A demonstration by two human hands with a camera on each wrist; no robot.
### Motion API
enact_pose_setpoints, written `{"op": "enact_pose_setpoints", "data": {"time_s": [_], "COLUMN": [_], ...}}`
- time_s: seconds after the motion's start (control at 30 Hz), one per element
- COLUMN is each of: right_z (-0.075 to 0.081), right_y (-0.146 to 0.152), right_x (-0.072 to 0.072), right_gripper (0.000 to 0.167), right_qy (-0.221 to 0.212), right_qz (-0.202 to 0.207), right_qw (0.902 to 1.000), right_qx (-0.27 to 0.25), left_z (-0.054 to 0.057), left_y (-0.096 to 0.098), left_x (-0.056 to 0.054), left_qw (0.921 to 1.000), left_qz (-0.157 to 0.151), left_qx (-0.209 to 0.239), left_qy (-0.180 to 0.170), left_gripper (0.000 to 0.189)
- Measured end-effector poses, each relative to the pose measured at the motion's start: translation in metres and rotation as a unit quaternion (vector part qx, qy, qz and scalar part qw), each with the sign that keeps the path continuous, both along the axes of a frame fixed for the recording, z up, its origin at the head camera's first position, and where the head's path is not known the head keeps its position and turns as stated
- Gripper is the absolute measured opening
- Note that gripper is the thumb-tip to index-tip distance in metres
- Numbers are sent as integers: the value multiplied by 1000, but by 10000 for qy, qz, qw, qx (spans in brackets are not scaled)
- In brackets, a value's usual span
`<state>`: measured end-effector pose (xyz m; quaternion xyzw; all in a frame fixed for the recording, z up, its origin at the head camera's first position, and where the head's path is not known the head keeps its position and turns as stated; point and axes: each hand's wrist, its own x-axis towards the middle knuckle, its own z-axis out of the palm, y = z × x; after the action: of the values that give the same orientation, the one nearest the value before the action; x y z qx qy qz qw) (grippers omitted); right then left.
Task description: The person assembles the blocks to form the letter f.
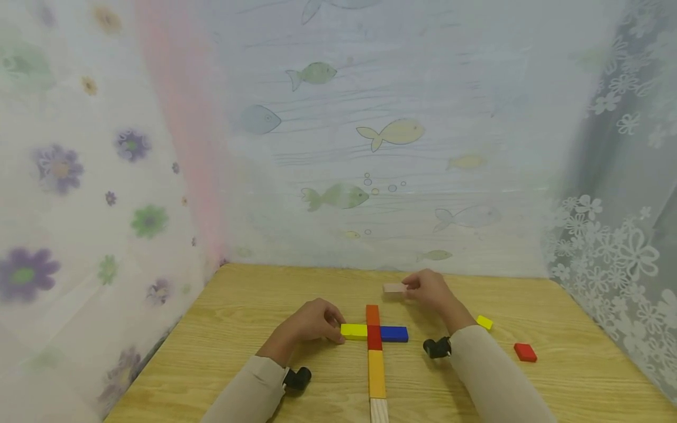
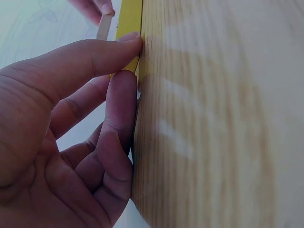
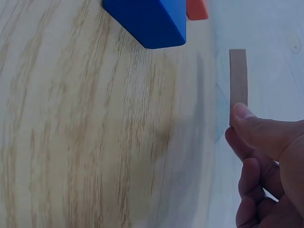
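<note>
Flat on the table lies a cross of wooden blocks, with an orange block (image 1: 372,315), a red block (image 1: 374,338), a long orange-yellow block (image 1: 376,374) and a plain wood block (image 1: 378,410) forming its upright. A blue block (image 1: 394,334) makes its right arm and a yellow block (image 1: 354,332) its left arm. My left hand (image 1: 315,321) pinches the outer end of that yellow block, thumb on one side, as the left wrist view shows. Beyond the cross, my right hand (image 1: 431,289) holds a pale wood block (image 1: 393,288) by one end, between thumb and fingertips, above the table.
To the right of the right hand lie a small yellow block (image 1: 484,322) and a loose red block (image 1: 525,352). A fish-printed curtain (image 1: 338,147) hangs behind the table (image 1: 238,341). Flowered curtains close in both sides.
</note>
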<state>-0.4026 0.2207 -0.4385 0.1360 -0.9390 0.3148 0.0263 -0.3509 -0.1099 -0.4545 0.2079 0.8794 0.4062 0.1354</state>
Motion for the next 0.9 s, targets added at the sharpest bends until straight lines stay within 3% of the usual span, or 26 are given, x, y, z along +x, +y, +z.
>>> {"op": "enact_pose_setpoints", "data": {"time_s": [0.9], "right_z": [-5], "right_y": [-24], "right_x": [-1], "right_gripper": [28], "right_qy": [-30], "right_qz": [114], "right_qw": [9995], "right_qx": [305], "left_z": [-3], "left_y": [1], "left_x": [-3], "left_qw": [10000], "left_qz": [69], "left_qx": [-26], "left_qy": [-2], "left_gripper": [26]}}
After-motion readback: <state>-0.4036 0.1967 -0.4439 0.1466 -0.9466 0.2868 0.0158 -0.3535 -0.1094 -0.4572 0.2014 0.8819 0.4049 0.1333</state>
